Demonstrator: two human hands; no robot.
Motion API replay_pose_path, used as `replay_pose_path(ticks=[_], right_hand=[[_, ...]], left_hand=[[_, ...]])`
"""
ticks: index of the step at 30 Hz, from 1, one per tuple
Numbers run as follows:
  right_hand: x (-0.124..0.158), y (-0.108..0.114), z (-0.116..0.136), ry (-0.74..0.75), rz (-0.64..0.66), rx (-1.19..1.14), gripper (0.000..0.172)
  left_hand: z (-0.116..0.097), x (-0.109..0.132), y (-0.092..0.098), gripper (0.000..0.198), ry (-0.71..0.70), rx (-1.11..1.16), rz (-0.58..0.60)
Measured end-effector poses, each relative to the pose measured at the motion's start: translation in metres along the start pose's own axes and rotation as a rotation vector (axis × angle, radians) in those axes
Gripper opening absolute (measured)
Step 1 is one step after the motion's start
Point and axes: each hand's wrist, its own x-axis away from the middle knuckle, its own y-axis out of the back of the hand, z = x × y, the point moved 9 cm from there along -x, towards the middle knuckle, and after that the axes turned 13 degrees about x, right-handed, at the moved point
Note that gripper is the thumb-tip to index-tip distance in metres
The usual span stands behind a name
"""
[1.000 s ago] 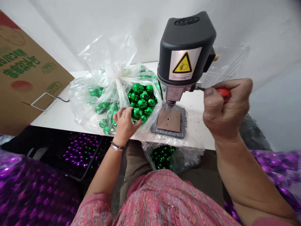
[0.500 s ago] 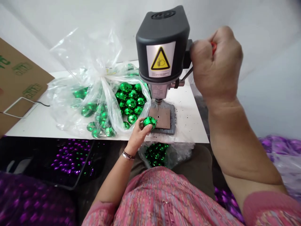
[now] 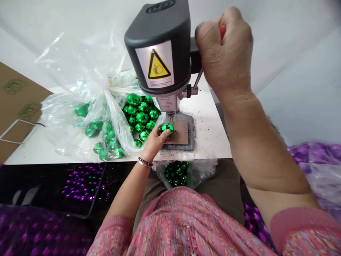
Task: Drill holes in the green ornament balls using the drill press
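Note:
Between the fingers of my left hand [image 3: 155, 141] is a shiny green faceted ball [image 3: 167, 130], held over the brown board [image 3: 181, 133] on the base of a drill press [image 3: 160, 46]. The drill bit and chuck [image 3: 171, 114] come down just above the ball; whether the tip touches it I cannot tell. My right hand [image 3: 226, 53] is wrapped around the red-ended feed handle [image 3: 222, 31] at the machine's right side. Left of the machine, an opened clear plastic bag [image 3: 114, 117] holds many more green balls [image 3: 142, 117].
A cardboard box [image 3: 18, 106] stands on the left of the white table [image 3: 210, 131]. Dark shavings lie around the press base [image 3: 190, 142]. Below the table edge, a bag of green balls [image 3: 177, 174] sits at my lap. Purple balls [image 3: 82, 181] lie lower left; bagged purple ones [image 3: 317, 156] at right.
My left hand has brought the green ball up and onto the board beneath the drill bit. The view has shifted, so the press appears farther left. My right hand keeps its hold on the handle.

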Motion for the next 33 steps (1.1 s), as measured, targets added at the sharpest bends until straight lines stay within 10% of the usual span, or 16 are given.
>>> replay_pose_path(ticks=[11, 23, 33], right_hand=[[0.002, 0.0, -0.002, 0.02, -0.029, -0.249, 0.044], [0.003, 0.001, -0.001, 0.056, -0.05, -0.268, 0.044], [0.097, 0.027, -0.003, 0.52, -0.325, -0.064, 0.011]], left_hand=[[-0.032, 0.001, -0.018, 0.046, -0.139, -0.528, -0.003], [-0.025, -0.01, -0.035, 0.064, -0.224, -0.542, 0.103], [-0.021, -0.008, -0.036, 0.067, -0.225, -0.486, 0.094]])
